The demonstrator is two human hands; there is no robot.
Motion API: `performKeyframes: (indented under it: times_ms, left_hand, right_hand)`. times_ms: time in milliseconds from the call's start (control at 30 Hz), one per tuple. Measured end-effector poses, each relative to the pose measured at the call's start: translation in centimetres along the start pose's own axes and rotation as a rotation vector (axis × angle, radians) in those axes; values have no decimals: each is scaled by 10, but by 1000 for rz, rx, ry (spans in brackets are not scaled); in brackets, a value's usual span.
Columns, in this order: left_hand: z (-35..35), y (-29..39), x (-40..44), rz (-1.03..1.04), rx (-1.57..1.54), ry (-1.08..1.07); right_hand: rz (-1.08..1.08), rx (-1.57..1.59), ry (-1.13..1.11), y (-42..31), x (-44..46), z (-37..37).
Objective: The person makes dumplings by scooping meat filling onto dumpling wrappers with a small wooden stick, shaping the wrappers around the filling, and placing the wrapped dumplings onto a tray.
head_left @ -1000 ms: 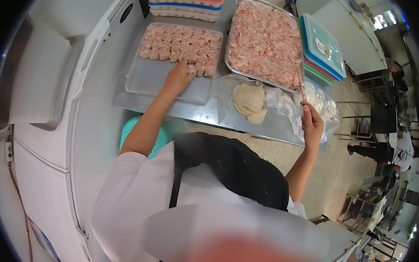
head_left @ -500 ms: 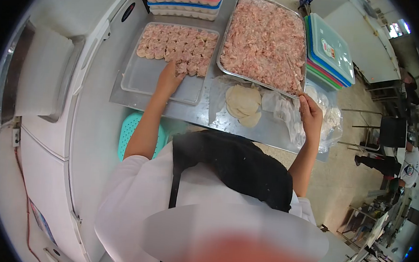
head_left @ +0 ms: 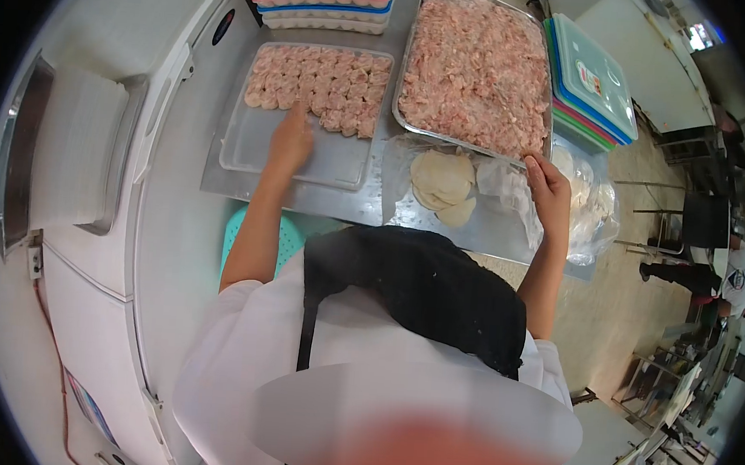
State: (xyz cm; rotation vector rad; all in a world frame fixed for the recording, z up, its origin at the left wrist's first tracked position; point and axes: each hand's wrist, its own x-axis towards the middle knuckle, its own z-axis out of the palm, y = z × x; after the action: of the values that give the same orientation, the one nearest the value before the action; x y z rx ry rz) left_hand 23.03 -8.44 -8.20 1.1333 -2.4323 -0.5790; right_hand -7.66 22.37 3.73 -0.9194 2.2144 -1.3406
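Observation:
In the head view my left hand (head_left: 290, 145) is over a clear plastic tray (head_left: 250, 144), index finger stretched to the near edge of the packed meat-filled dumplings (head_left: 314, 80). I see nothing held in it. Across the table, my right hand (head_left: 550, 188) is closed, thumb and fingers pinched at the near right corner of a metal tray (head_left: 471, 146). What its fingertips grip is too small to make out. Raw ground meat filling (head_left: 475, 68) heaps the metal tray. Between my hands, round dough wrappers (head_left: 441, 185) lie on plastic.
Stacked filled trays (head_left: 322, 3) stand at the back left. Coloured lids (head_left: 593, 80) are piled right of the meat. A plastic bag (head_left: 591, 207) lies at the table's right end. Below the left edge is a turquoise basket (head_left: 288, 243). Another person (head_left: 736, 280) stands far right.
My left hand has moved slightly left and off the dumpling at the end of the front row, which stays in the tray. My right hand remains at the metal tray's corner, slightly higher.

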Motion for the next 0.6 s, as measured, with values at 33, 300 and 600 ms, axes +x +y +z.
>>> performKeyframes:
  times_ms: [33, 300, 600]
  left_hand:
    - [-7, 4, 1, -48, -9, -55]
    - [22, -29, 28, 159, -84, 45]
    - [-27, 106, 6, 236, -92, 70]
  right_hand:
    - [-23, -15, 3, 0, 1, 1]
    - [31, -66, -45, 19, 32, -9]
    - [-263, -769, -12, 65, 158, -66]
